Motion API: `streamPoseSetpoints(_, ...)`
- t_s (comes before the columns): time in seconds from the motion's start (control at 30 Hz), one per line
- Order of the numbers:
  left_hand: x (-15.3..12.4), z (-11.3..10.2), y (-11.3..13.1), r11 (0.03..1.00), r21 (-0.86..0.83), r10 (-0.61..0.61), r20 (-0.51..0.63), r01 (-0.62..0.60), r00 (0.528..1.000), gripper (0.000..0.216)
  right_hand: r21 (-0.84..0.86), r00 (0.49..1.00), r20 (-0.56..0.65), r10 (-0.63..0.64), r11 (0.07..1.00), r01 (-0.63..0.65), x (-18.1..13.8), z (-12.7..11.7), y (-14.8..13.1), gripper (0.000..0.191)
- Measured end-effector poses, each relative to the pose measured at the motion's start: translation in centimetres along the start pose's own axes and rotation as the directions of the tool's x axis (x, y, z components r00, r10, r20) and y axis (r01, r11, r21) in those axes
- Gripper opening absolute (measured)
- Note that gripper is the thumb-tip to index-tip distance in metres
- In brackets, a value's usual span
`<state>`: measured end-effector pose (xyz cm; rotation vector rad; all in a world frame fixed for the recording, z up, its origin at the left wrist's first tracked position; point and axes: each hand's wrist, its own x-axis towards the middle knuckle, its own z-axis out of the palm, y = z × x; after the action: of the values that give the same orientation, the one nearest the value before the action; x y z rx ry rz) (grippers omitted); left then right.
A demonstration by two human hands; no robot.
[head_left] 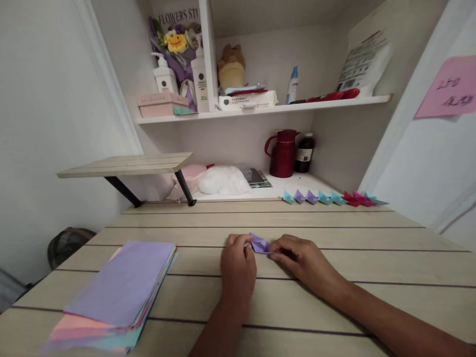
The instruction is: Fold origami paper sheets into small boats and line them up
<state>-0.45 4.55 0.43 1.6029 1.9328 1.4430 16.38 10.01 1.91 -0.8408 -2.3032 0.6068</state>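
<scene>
A small folded purple paper piece (259,243) rests on the wooden table (334,297), pinched from both sides. My left hand (238,265) grips its left end with curled fingers. My right hand (299,260) holds its right end with the fingertips. A stack of coloured paper sheets (119,292), purple on top, lies at the front left of the table. A row of several finished folded paper shapes (330,198) in blue, purple and red stands along the table's far right edge.
A small raised wooden shelf (126,165) on black legs stands at the back left. Behind it lie a white plastic bag (223,181), a red jug (283,152) and a dark bottle (305,152). An upper shelf (260,110) carries bottles and boxes. A pink note (449,87) hangs on the right wall.
</scene>
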Motion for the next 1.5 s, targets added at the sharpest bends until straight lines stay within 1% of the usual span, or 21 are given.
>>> streamPoseSetpoints(0.1,0.1,0.1,0.0,1.0,0.002,-0.029,-0.029,0.029,0.999,0.033,0.004,1.0,0.012,-0.02,1.0,0.02,0.0,-0.1,0.0,0.011)
streamPoseSetpoints(0.17,0.2,0.2,-0.1,0.999,-0.005,-0.04,-0.057,0.04,0.998,0.035,0.042,1.0,0.008,-0.025,0.999,0.025,0.1,-0.1,0.0,0.014)
streamPoseSetpoints(0.27,0.3,0.3,-0.4,0.999,-0.021,-0.032,-0.079,0.031,0.996,0.032,0.121,1.0,-0.028,0.003,0.993,0.001,0.3,-0.2,0.4,0.015)
streamPoseSetpoints(0.37,0.3,0.4,-0.7,1.0,-0.001,0.003,-0.028,-0.003,1.0,0.027,0.16,0.997,-0.067,0.035,0.987,-0.024,0.4,-0.1,0.9,0.016)
streamPoseSetpoints(0.47,0.2,0.2,-0.7,0.998,0.038,0.042,0.027,-0.043,0.999,0.026,0.161,0.993,-0.113,0.047,0.987,-0.028,0.5,0.1,1.3,0.016)
streamPoseSetpoints(0.5,0.2,0.1,-0.6,0.997,0.051,0.051,0.042,-0.053,0.998,0.027,0.167,0.987,-0.142,0.071,0.985,-0.047,0.4,0.2,1.5,0.017)
streamPoseSetpoints(0.57,0.2,0.0,-0.4,0.994,0.079,0.065,0.077,-0.071,0.995,0.031,0.201,0.967,-0.199,0.159,0.972,-0.118,0.5,0.3,1.9,0.026)
streamPoseSetpoints(0.63,0.2,-0.1,-0.3,0.992,0.103,0.069,0.102,-0.079,0.992,0.033,0.243,0.946,-0.224,0.234,0.953,-0.179,0.5,0.4,2.3,0.035)
streamPoseSetpoints(0.67,0.2,-0.1,-0.2,0.991,0.108,0.068,0.104,-0.079,0.992,0.033,0.25,0.941,-0.23,0.247,0.95,-0.188,0.5,0.4,2.5,0.037)
streamPoseSetpoints(0.73,0.2,-0.1,-0.3,0.992,0.099,0.069,0.098,-0.078,0.993,0.032,0.232,0.944,-0.242,0.226,0.958,-0.17,0.6,0.3,2.6,0.037)
streamPoseSetpoints(0.87,0.2,0.2,-0.5,0.996,0.071,0.056,0.084,-0.062,0.995,0.03,0.196,0.953,-0.251,0.172,0.973,-0.124,0.6,0.2,2.3,0.026)
streamPoseSetpoints(0.93,0.2,0.2,-0.5,0.997,0.059,0.049,0.08,-0.054,0.996,0.029,0.195,0.955,-0.247,0.164,0.974,-0.117,0.6,0.1,2.1,0.023)
streamPoseSetpoints(1.1,0.3,0.3,-0.5,0.997,0.035,0.061,0.081,-0.064,0.995,0.028,0.217,0.956,-0.249,0.153,0.971,-0.099,0.5,0.1,1.6,0.021)
streamPoseSetpoints(1.2,0.2,0.3,-0.5,0.997,0.04,0.067,0.091,-0.071,0.994,0.028,0.22,0.959,-0.248,0.136,0.972,-0.082,0.5,0.0,1.3,0.02)
streamPoseSetpoints(1.33,0.1,0.3,-0.4,0.996,0.059,0.06,0.114,-0.067,0.992,0.028,0.208,0.97,-0.217,0.11,0.976,-0.065,0.5,0.0,1.2,0.015)
streamPoseSetpoints(1.5,0.2,0.2,0.1,0.996,0.074,0.045,0.149,-0.057,0.988,0.031,0.191,0.974,-0.198,0.114,0.979,-0.076,0.5,-0.1,1.2,0.014)
